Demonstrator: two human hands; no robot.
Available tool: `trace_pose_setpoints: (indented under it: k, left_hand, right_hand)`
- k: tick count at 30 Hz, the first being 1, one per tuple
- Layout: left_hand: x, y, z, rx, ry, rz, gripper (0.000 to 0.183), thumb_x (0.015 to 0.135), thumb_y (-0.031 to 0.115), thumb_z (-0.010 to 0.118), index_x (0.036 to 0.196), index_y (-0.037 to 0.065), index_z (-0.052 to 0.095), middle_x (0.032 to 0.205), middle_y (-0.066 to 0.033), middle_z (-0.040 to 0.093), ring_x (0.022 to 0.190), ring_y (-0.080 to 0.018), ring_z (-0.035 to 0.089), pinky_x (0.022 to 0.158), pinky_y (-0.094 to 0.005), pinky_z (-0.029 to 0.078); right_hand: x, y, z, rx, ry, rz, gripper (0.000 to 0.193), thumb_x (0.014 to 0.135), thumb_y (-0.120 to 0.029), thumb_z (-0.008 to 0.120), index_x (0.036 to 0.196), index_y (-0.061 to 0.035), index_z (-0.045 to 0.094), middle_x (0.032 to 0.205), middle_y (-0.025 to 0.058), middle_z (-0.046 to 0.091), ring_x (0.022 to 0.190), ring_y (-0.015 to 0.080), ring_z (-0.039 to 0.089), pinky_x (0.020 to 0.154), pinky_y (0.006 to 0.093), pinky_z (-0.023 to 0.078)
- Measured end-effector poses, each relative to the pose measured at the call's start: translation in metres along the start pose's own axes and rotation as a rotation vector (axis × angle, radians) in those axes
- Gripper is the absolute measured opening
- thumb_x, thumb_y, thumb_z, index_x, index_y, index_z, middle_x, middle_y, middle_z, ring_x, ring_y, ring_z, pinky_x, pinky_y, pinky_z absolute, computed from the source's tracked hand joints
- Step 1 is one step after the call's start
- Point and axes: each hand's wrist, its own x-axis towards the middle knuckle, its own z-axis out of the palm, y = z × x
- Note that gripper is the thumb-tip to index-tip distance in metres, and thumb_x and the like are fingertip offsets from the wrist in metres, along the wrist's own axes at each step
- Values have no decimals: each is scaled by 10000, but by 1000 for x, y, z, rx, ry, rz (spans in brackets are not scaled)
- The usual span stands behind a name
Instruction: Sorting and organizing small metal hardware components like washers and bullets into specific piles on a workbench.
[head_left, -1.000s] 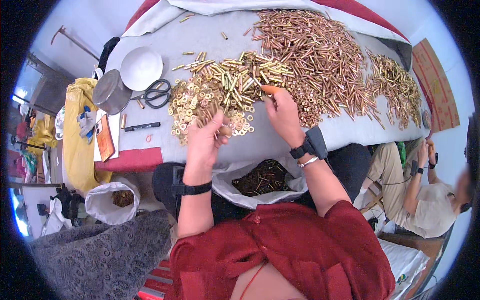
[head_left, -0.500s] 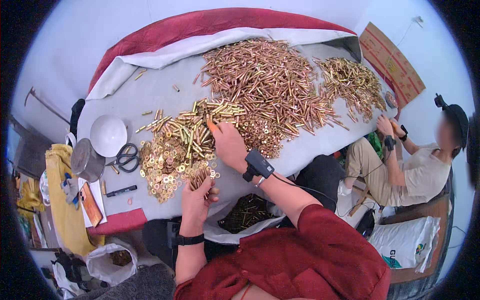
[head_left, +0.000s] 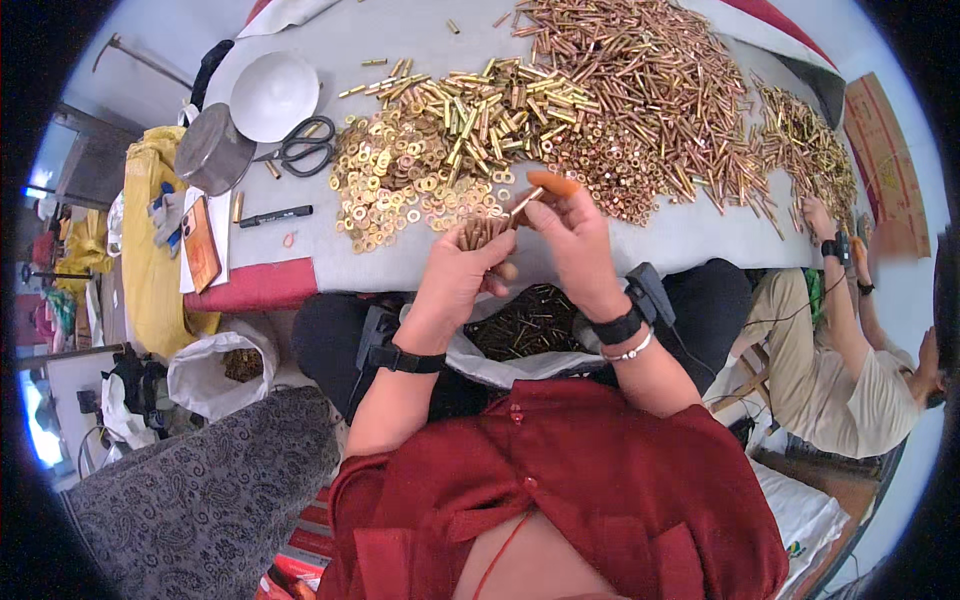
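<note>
My left hand (head_left: 462, 272) is closed around a bunch of thin copper-coloured bolts (head_left: 482, 233), their ends sticking up past the thumb. Right beside it, my right hand (head_left: 578, 235), an orange cover on its index finger, pinches a short shiny metal rod (head_left: 526, 203); whether that is a bolt or a sleeve I cannot tell. Both hands are over the near table edge. Just beyond them lie loose brass washers (head_left: 375, 190), a heap of gold metal sleeves (head_left: 500, 115) and a pile of small nuts (head_left: 612, 185). A large mound of copper-coloured bolts (head_left: 650, 75) spreads behind.
On the left stand a white bowl (head_left: 274, 97) and a metal pot (head_left: 213, 150), near scissors (head_left: 306, 147), a black marker (head_left: 276, 216) and a phone (head_left: 200, 245). Below my hands is an open sack (head_left: 470, 362) of dark metal pieces. A co-worker (head_left: 850, 370) sits right, by another heap (head_left: 805, 135).
My right hand has come back from the sleeve heap to my left hand and now pinches a rod. The view has shifted, showing more of my lap and less of the far table.
</note>
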Motion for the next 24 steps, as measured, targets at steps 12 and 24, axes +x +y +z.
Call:
trace_pose_setpoints:
  k: [12,24]
  left_hand:
    - [-11,-3,-4,222,5,-34,210,814,159,681,942,19,591,716,-28,600,496,-101,554,401,-217,437]
    - [-6,-2,-17,39,-76,-55,246,825,224,680,960,44,579,739,-19,592,522,-84,547,402,-202,403]
  right_hand:
    - [-23,-4,-9,85,6,267,269,874,-73,567,1139,-22,573,927,12,614,809,82,565,748,231,463]
    - [-9,2,1,-355,-122,98,199,867,-157,586,994,-12,635,843,93,652,726,147,590,650,287,463]
